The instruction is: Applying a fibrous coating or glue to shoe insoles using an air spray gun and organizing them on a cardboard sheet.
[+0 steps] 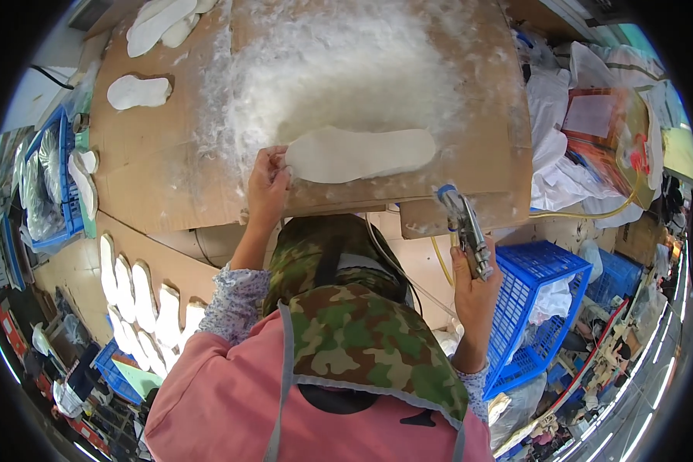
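A white insole [362,155] lies along the near part of a cardboard-covered table [150,181]. My left hand [266,189] pinches its left end between thumb and fingers. To the right, beyond the table's front edge, my right hand [476,289] is wrapped round a metal spray gun [470,229] with a blue nozzle end. The gun is apart from the insole, and whether its trigger is pressed I cannot tell. White fluffy residue [346,69] coats the cardboard behind the insole.
One insole [138,92] and a small pile [162,27] sit at the far left. More insoles [144,296] lie on a lower board at left. Blue crates stand at left [71,181] and right [535,266]. A yellow hose [585,215] runs along the right.
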